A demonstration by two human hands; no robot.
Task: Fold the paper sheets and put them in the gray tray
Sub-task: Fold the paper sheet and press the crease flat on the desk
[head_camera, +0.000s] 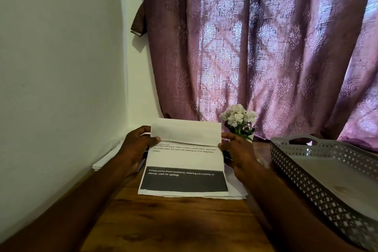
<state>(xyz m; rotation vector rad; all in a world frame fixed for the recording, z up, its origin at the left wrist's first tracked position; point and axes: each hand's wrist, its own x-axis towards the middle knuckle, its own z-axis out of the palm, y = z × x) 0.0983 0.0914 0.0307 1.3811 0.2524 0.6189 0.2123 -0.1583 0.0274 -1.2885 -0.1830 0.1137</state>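
Observation:
A printed paper sheet (184, 161) with a black band near its close edge lies on the wooden table (176, 221). Its far end is bent over toward me as a white flap. My left hand (137, 145) pinches the flap's left edge between thumb and fingers. My right hand (235, 149) pinches the right edge the same way. More white sheets (104, 161) lie stacked under and to the left of it. The gray perforated tray (319, 182) stands at the right, with nothing visible inside.
A small pot of white flowers (239, 120) stands just behind the sheet, close to my right hand. A purple patterned curtain (266, 47) hangs behind the table. A white wall (61, 67) borders the left side.

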